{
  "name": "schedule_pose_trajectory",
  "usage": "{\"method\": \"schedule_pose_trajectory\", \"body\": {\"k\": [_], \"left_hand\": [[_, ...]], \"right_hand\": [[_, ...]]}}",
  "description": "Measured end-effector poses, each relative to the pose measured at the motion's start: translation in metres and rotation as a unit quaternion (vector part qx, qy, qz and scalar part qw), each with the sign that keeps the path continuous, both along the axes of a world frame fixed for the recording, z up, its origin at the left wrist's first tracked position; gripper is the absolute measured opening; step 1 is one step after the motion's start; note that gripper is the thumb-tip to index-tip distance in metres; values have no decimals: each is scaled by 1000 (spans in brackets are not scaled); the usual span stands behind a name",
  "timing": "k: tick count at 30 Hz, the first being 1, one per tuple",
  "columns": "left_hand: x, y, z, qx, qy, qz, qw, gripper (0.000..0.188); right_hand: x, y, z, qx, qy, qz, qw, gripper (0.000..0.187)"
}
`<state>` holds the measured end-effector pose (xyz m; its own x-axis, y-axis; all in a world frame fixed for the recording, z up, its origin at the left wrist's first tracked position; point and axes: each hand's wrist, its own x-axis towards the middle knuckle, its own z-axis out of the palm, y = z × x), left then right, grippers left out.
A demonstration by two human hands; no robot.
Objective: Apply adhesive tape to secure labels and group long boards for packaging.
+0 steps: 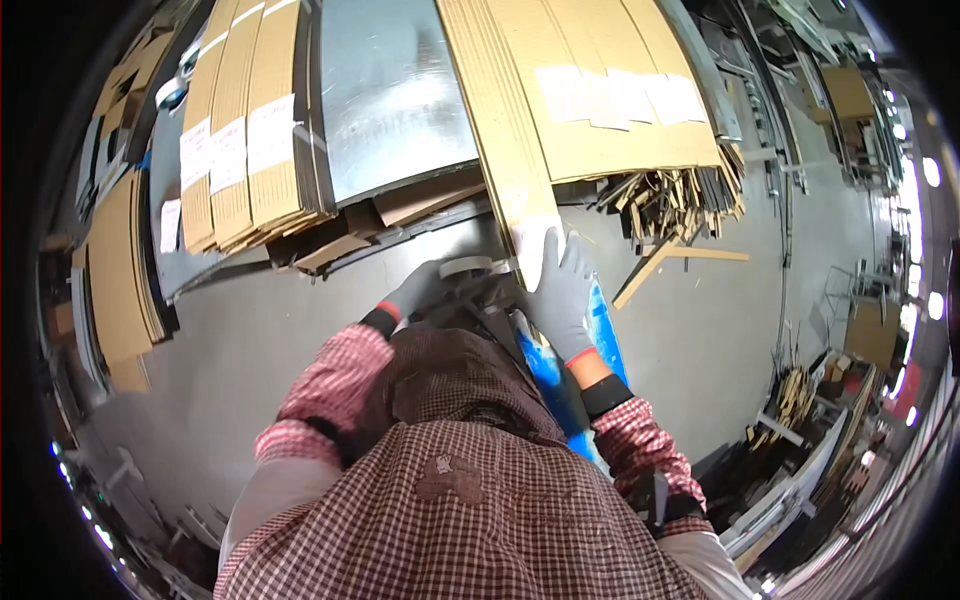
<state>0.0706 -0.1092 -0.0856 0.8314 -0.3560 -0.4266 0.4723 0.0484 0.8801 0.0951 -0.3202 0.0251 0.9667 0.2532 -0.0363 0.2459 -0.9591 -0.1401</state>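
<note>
Seen from above, the person bends over a grey floor (250,340) in a workshop, both forearms in red-and-white checked sleeves and both hands in grey gloves with red cuffs. The right hand (560,285) lies flat, fingers spread and open, pressing on the lower end of a long flattened cardboard sheet (505,140) that runs away from the person toward the top of the view; a white label sits on the cardboard right under the fingertips. The left hand (415,290) is curled around a roll of tape (470,267) at the near edge of the same sheet, just beside the right hand; its grip is closed on the roll, though the fingers are partly hidden by the person's chest and apron. A blue board (560,380) lies on the floor under the right wrist and reaches back toward the body. Beyond the hands, more flattened cartons with white labels (610,95) fan out to the right, a silvery foil-faced sheet (395,95) lies in the middle, and another stack of labelled cartons (240,150) rests to the left. A heap of narrow cardboard offcuts (670,200) sits at the right end of the stack, with one wooden strip (650,270) lying loose on the floor near it.
</note>
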Motion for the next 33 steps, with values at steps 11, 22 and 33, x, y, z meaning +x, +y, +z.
{"method": "schedule_pose_trajectory", "body": {"k": [11, 22, 33], "left_hand": [[56, -99, 83, 351, -349, -73, 866, 19], [51, -107, 97, 456, -349, -165, 802, 26], [14, -80, 52, 243, -297, 179, 906, 38]], "right_hand": [[31, -48, 87, 318, 73, 1, 945, 35], [142, -70, -43, -163, 264, 340, 888, 25], [108, -50, 0, -62, 349, 165, 920, 21]]}}
